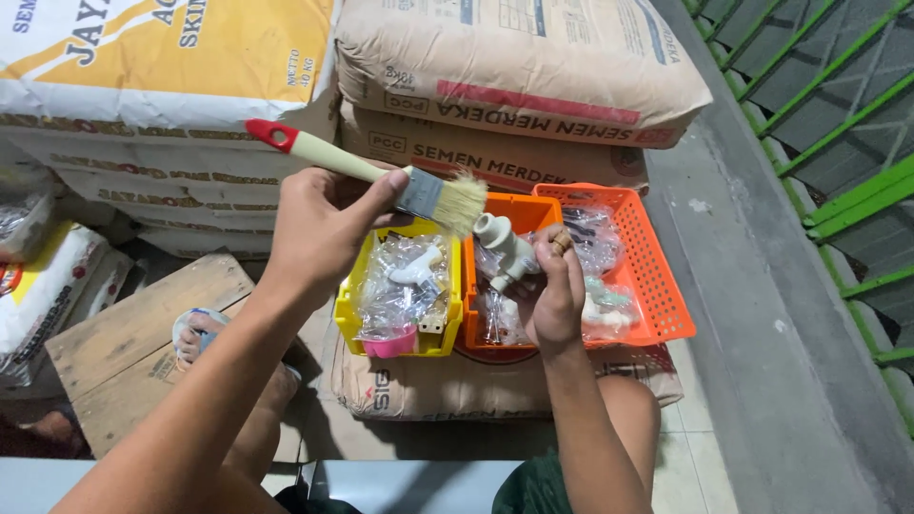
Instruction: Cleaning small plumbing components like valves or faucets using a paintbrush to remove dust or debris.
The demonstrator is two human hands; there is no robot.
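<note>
From the head view, our left hand [319, 228] closes its fingers round the cream-handled, red-tipped paintbrush [367, 171], bristles angled right to touch the white plastic pipe fitting [503, 246] our right hand [557, 290] grips above the near orange plastic bin [533, 211], beside the yellow one [345, 314]

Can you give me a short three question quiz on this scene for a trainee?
1. True or false: the left hand holds a paintbrush with a red-tipped handle.
2. What does the right hand hold? A) white pipe fitting B) hammer C) cup
3. What colour is the bin under the brush, left of the orange bin?

Key: 1 true; 2 A; 3 yellow.
</note>
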